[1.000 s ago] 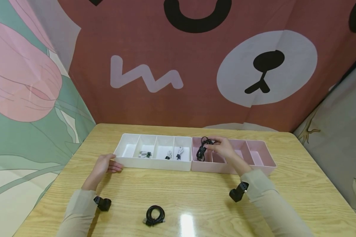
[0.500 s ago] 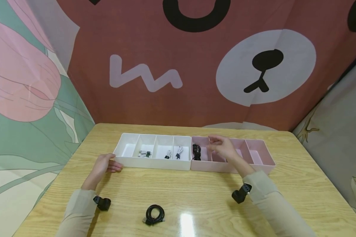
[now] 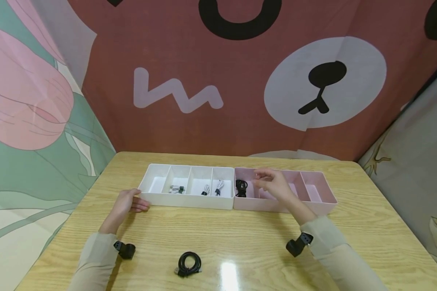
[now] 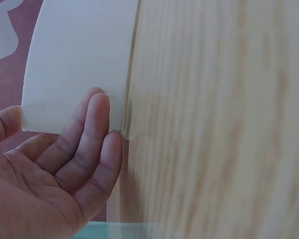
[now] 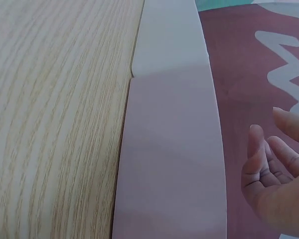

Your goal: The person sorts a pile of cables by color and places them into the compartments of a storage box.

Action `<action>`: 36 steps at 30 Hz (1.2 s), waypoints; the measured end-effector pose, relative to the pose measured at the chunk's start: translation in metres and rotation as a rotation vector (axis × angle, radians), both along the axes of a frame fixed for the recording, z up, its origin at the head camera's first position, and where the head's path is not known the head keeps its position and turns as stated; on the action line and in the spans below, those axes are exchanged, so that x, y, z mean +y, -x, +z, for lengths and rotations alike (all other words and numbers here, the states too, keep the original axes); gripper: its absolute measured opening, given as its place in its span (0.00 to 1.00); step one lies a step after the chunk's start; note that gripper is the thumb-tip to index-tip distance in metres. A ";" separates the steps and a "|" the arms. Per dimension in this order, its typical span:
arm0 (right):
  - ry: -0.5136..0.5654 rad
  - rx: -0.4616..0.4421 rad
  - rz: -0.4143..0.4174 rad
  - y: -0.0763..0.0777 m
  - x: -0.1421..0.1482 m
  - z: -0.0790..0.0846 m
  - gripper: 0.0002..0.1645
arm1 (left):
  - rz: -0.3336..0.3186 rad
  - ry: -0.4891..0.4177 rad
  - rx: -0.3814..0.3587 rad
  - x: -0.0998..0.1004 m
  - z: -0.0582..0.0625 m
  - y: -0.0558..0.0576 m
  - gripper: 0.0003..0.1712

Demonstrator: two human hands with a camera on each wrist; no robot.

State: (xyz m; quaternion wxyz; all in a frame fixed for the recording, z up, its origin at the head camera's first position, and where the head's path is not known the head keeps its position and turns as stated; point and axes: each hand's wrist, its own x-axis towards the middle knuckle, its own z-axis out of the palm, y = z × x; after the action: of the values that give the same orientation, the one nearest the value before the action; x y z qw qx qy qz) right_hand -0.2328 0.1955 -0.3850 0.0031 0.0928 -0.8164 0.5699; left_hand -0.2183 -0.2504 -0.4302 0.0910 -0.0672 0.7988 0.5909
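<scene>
My left hand [image 3: 124, 204] rests against the left front corner of the white divided box [image 3: 189, 201], fingers fairly straight. In the left wrist view, the fingers [image 4: 97, 119] lie along the box wall and the thumb is at its upper edge. My right hand [image 3: 274, 186] is over the pink divided box [image 3: 298, 207], holding nothing, its fingers loosely bent and apart, as the right wrist view also shows. A bundled black cable [image 3: 241, 188] lies in the pink box's leftmost compartment. On the table nearer me sits a coiled black cable [image 3: 189, 264].
The two boxes stand end to end on the wooden table [image 3: 160, 230]. Small white cables [image 3: 219, 187] with dark ties and other small pieces [image 3: 177, 189] lie in the white box. A printed cloth [image 3: 240, 133] hangs behind the table.
My right hand has let go of the bundled black cable, which dropped into the pink box's leftmost compartment. That hand has drawn slightly back to the right. My left hand stays put.
</scene>
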 end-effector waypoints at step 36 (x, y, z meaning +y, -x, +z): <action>0.037 0.002 0.120 -0.030 -0.006 0.003 0.21 | 0.008 0.005 -0.004 -0.001 -0.003 0.002 0.25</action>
State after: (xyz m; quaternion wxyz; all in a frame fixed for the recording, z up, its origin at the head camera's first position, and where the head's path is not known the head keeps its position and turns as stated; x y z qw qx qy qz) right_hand -0.2030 0.1895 -0.3822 -0.0288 0.1420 -0.7988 0.5839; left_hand -0.2200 -0.2514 -0.4331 0.0899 -0.0717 0.7998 0.5892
